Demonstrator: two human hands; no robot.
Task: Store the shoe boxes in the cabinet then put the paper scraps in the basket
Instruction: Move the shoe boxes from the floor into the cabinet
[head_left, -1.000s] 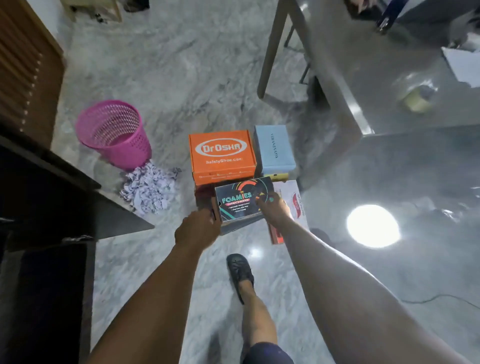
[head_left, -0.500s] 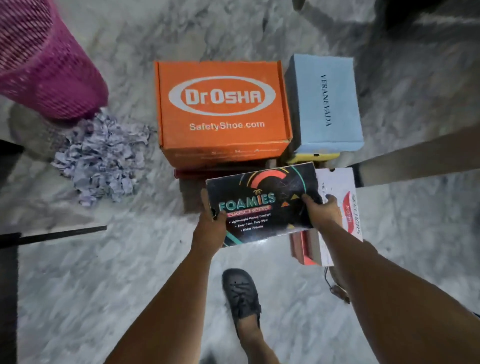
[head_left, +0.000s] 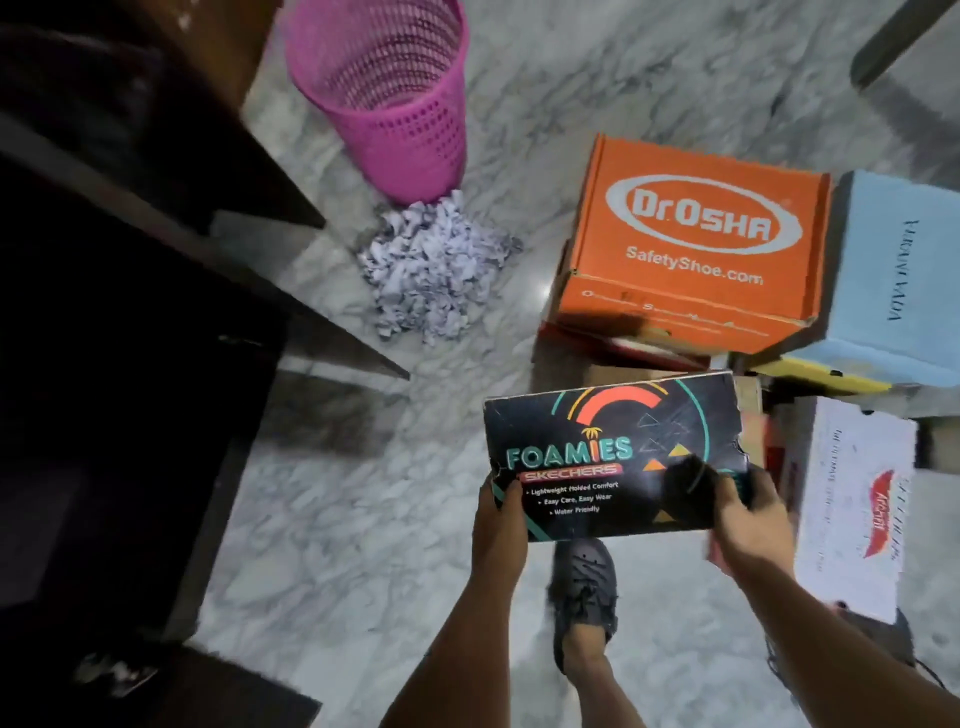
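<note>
Both hands grip the black shoe box (head_left: 608, 447) off the floor: left hand (head_left: 498, 525) at its left edge, right hand (head_left: 748, 519) at the right. Pink basket (head_left: 384, 98) stands touching the paper scraps (head_left: 431, 270).

I hold the Foamies box (head_left: 608, 457) between my left hand (head_left: 498, 525) and right hand (head_left: 748, 519), above my shoe (head_left: 584, 597) on the floor (head_left: 337, 519). Beyond my fingers sits the Dr Osha box (head_left: 691, 244); the basket (head_left: 384, 93) and paper scraps (head_left: 431, 270) lie further left, touching, the cabinet (head_left: 104, 312) far left
</note>
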